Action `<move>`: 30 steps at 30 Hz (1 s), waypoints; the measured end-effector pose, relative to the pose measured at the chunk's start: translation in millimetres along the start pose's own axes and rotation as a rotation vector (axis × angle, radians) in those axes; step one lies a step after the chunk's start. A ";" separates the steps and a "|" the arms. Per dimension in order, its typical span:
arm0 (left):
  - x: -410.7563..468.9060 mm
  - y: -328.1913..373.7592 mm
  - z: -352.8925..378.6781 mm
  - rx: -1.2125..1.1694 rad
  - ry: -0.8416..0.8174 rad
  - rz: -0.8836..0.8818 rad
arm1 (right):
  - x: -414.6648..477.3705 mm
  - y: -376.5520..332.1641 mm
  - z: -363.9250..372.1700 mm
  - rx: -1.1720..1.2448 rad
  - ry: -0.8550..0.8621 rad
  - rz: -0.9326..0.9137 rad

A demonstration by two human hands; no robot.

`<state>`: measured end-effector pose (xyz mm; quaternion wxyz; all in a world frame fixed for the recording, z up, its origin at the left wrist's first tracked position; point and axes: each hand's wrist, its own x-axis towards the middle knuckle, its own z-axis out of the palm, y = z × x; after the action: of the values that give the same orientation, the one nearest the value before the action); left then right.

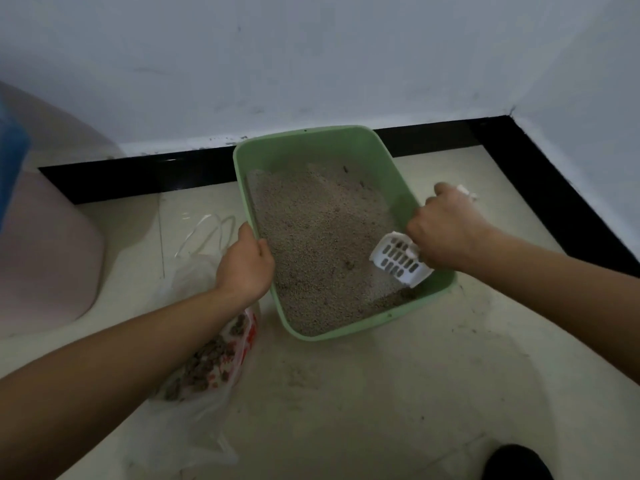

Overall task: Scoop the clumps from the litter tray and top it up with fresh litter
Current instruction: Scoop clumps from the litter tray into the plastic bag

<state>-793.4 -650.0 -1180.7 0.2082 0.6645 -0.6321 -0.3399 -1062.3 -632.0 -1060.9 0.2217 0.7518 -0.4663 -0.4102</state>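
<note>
The green litter tray (388, 157) sat on the pale floor (381, 393) near the corner of the room, its far end just beside the black skirting (138, 174) at the foot of the white wall (311, 64). Grey-brown litter (311, 230) covered most of its bottom, with a few darker clumps (346, 169) showing near the far end. The left hand (244, 263) gripped the tray's left rim, thumb curled over the edge and the fingers hidden on the outside. The right hand (446, 226) was closed round the handle of a white slotted scoop (398, 259); the handle's end stuck out past the hand, beyond the tray's right rim, and the scoop's head lay tilted over the litter at the near right corner, its lower edge down by the tray bottom. Whether the tray was flat on the floor or tipped could not be told. Just left of the tray, under the left forearm, lay a thin plastic bag (201, 424) with red print, holding dark scooped lumps (204, 365). Farther left stood a rounded pink object (45, 254), and a blurred blue shape (12, 161) cut in at the left edge. A dark shoe (516, 462) showed at the lower right.
</note>
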 end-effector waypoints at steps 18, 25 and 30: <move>-4.7 -2.9 4.7 0.002 0.055 0.053 | 53.6 -23.2 11.8 0.241 0.162 -0.023; -3.7 -3.3 3.0 -0.039 0.020 0.042 | 60.3 -34.5 39.1 0.705 0.032 -0.096; -1.2 -6.5 4.2 -0.111 -0.003 0.025 | 59.7 -80.9 39.8 0.911 0.049 -0.138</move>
<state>-791.8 -647.5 -1187.9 0.2482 0.6435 -0.6208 -0.3727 -1039.4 -645.0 -1165.8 -0.1481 0.8114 -0.5424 -0.1597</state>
